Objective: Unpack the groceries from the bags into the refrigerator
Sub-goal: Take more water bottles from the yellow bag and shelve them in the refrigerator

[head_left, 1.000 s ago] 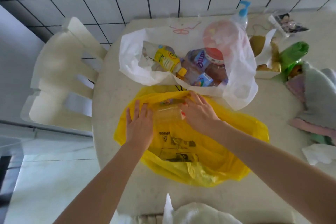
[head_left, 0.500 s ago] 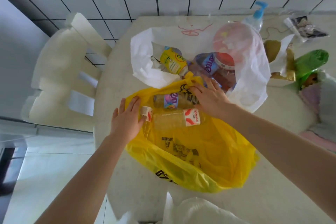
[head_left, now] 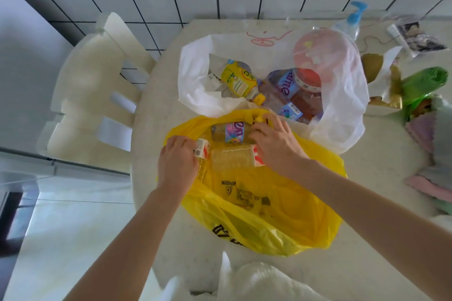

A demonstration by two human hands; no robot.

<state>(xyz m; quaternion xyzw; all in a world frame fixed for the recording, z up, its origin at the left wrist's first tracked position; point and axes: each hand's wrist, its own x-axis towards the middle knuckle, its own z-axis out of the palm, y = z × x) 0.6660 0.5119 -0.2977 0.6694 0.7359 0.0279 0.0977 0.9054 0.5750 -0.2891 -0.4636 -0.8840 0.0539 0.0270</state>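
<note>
So I've got both hands in the mouth of the yellow bag [head_left: 269, 203], which lies on its side on the table [head_left: 367, 239] with the opening facing away from me. My left hand [head_left: 177, 164] has its fingers curled over the near-left lip of the bag, right at the neck end of a bottle of yellowish liquid [head_left: 203, 154]. I can't tell whether it's pinching just the plastic or the bottle too. My right hand [head_left: 274, 144] is at the far lip, fingers curled around the knotted yellow handle and resting on the end of a small bottle with a purple label [head_left: 230, 132].

I reckon the hands are placed like this to spread the opening wide, so the bottles sit exposed and can be lifted straight out instead of being fished for. A clear ribbed bottle [head_left: 232, 159] lies between the other two, red label half under my right hand.

The white bag [head_left: 337, 110] is just behind, touching the yellow one, already gaping open with a yellow-labelled bottle, a blue-labelled one and a red-lidded jar inside. I can't pick out the fridge for certain here, so nothing's put away yet as far as I can judge. There's a white plastic chair [head_left: 97, 95] on my left.

Slippery bag, round bottles: they could roll once the plastic goes slack.
</note>
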